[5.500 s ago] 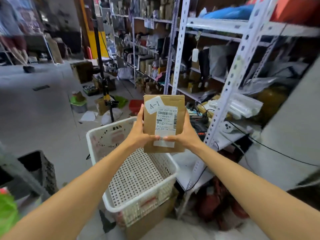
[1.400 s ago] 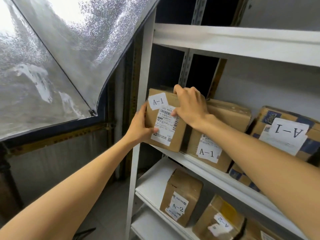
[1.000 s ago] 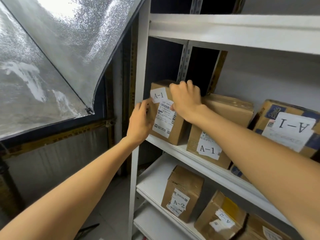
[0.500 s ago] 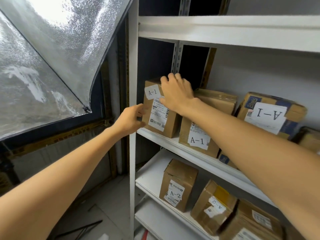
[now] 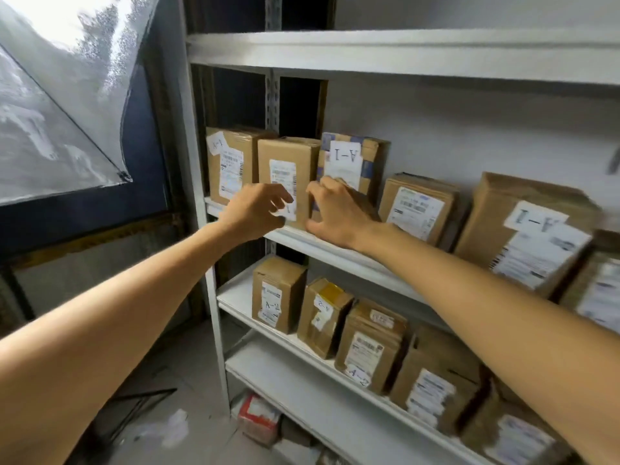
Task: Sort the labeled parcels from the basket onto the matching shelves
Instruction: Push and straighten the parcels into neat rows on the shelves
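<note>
Head view: A-1 parcel [image 5: 228,162] stands upright at left end of the shelf [image 5: 302,241], touching next parcel [image 5: 288,172]; no hand on it. L hand [image 5: 255,213] loose, fingers half-curled, empty, in front of next parcel. R hand [image 5: 339,213] spread in a C, empty, thumb near shelf's front edge, fingers by upside-down-label parcel [image 5: 352,159]; contact unclear.

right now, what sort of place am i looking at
Most likely a parcel storeroom or sorting depot: white metal shelving holds rows of cardboard boxes with printed shipping labels, and handwritten tags group them by shelf, such as the A-1 parcel above and the A-2 parcel below.
</note>
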